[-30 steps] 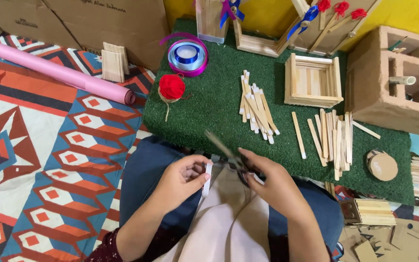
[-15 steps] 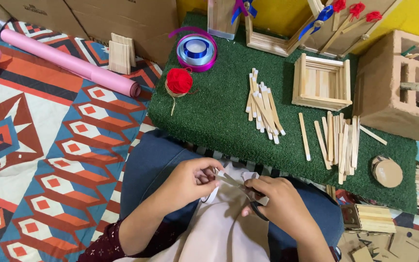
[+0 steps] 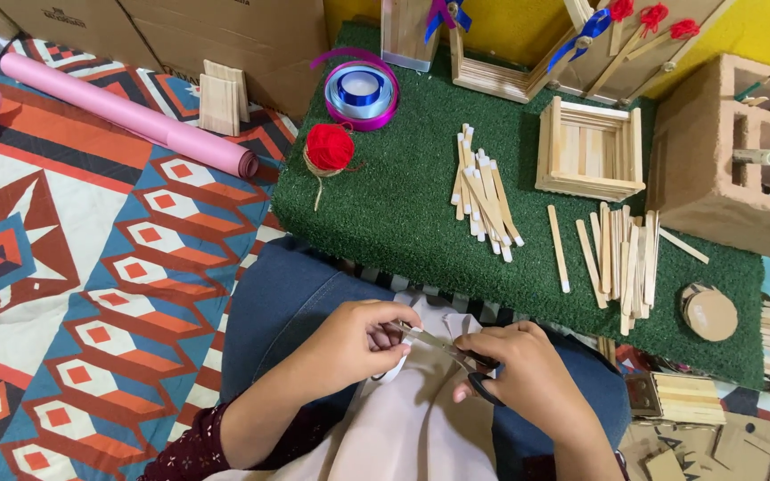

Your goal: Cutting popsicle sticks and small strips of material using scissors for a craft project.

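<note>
My right hand (image 3: 528, 379) grips a pair of black-handled scissors (image 3: 456, 352) over my lap, blades pointing left. My left hand (image 3: 358, 338) pinches a small white strip (image 3: 396, 363) right at the blade tips. Both hands sit close together above my blue jeans and pale cloth. What the blades touch is partly hidden by my fingers.
A green turf mat (image 3: 403, 214) lies ahead with loose wooden sticks (image 3: 483, 196), another stick pile (image 3: 621, 258), a square stick frame (image 3: 590, 147), a red yarn ball (image 3: 330, 147), ribbon rolls (image 3: 360, 89) and a cardboard disc (image 3: 710, 312). A pink roll (image 3: 126, 111) lies on the patterned rug; a brick block (image 3: 728, 151) stands right.
The scissors came down from pointing over the mat to lie across my lap. Both hands drew closer together and toward my body, the left one now at the blade tips.
</note>
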